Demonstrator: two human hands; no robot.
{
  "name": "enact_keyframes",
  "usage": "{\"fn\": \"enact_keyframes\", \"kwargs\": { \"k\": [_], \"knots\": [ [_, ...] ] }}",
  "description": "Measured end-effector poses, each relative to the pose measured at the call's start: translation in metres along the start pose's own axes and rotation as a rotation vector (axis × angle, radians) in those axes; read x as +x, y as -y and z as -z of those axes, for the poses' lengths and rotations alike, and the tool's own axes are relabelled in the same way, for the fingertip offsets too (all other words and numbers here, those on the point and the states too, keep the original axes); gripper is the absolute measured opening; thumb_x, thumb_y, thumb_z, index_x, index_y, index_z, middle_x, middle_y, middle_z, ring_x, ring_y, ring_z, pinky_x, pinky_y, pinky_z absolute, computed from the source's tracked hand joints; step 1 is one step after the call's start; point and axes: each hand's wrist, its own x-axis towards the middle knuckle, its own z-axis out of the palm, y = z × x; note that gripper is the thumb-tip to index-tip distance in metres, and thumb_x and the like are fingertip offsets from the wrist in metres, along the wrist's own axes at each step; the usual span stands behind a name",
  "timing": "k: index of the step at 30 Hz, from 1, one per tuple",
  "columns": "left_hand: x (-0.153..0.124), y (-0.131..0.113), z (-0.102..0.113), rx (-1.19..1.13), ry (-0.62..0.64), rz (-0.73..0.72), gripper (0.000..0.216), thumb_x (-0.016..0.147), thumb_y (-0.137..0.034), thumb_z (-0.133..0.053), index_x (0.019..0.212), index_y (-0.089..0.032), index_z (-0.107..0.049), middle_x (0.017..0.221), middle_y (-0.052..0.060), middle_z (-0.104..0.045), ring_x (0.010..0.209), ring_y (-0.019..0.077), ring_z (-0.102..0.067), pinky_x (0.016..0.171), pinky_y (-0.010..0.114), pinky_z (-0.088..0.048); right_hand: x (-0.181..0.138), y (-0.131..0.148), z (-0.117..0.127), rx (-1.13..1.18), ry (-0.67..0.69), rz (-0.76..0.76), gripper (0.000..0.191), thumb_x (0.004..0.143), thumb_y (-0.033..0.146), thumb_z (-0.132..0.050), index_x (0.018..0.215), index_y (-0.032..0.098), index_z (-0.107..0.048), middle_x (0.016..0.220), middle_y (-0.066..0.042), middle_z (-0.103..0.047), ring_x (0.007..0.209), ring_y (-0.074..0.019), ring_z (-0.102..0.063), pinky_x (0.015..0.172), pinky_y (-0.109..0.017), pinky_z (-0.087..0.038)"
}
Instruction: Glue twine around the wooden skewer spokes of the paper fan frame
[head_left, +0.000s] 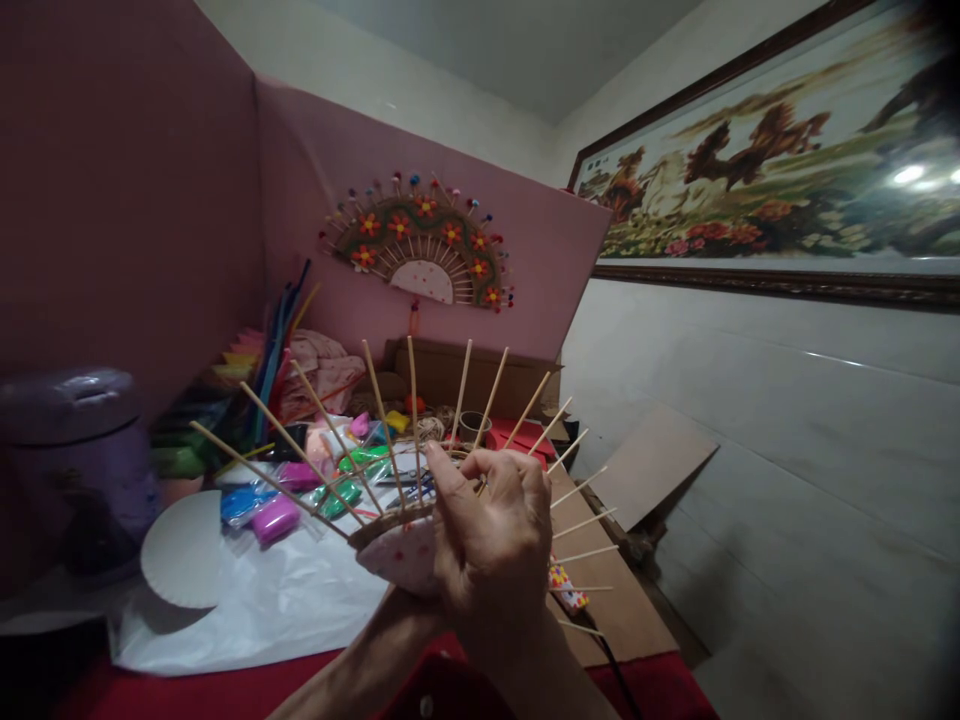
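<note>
No text can be read, marks on the painting included

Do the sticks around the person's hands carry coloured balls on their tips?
No, the sticks end in bare tips, unlike the flowered fan on the pink board.

head view | worn on your head | looks forward and down, your right hand close in front | pink panel, tiled wall farther off

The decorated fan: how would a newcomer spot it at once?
Find the big pink board. The decorated fan is against it, arched over a pale half-circle. Red and yellow flowers and coloured balls set it apart from the plainer fan at the right hand.
</note>
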Motion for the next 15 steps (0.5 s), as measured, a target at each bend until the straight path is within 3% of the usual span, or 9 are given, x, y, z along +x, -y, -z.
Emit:
{"fn": "enact_keyframes", "kwargs": {
  "k": [4,11,15],
  "knots": [
    [-0.0011,-0.0011,-0.0004,0.149,-0.046,0.024,0.037,0.062,-0.010,-0.078,0.096,-0.020,-0.073,0.109,0.008,-0.070,0.105,0.0244,-0.060,0.088,0.028,-0.050,0.0007,0.0012,0.0004,-0.008,0.014,0.006,0.034,0.083,0.015,-0.051,0.113,0.019,-0.065,0.089,-0.010,-0.056,0.084,-0.0235,-0.044,0.074,-0.043,-0.039],
    [-0.0048,-0.0040,-0.0013,0.232,-0.049,0.117,0.041,0.063,-0.024,-0.079,0.103,-0.021,-0.071,0.111,0.009,-0.069,0.116,0.0334,-0.052,0.101,0.046,-0.039,0.0011,0.0035,0.0014,0.026,-0.027,-0.008,0.029,0.084,0.016,-0.052,0.110,0.019,-0.066,0.089,-0.009,-0.058,0.086,-0.0231,-0.046,0.076,-0.042,-0.040],
    [-0.0080,-0.0083,-0.0085,0.229,-0.033,0.109,0.043,0.063,-0.024,-0.079,0.105,-0.021,-0.070,0.112,0.009,-0.069,0.117,0.0319,-0.052,0.105,0.042,-0.035,-0.0046,0.0019,0.0056,0.020,-0.065,-0.034,0.029,0.083,0.015,-0.054,0.110,0.018,-0.064,0.088,-0.009,-0.059,0.086,-0.0228,-0.048,0.077,-0.041,-0.041]
  ]
}}
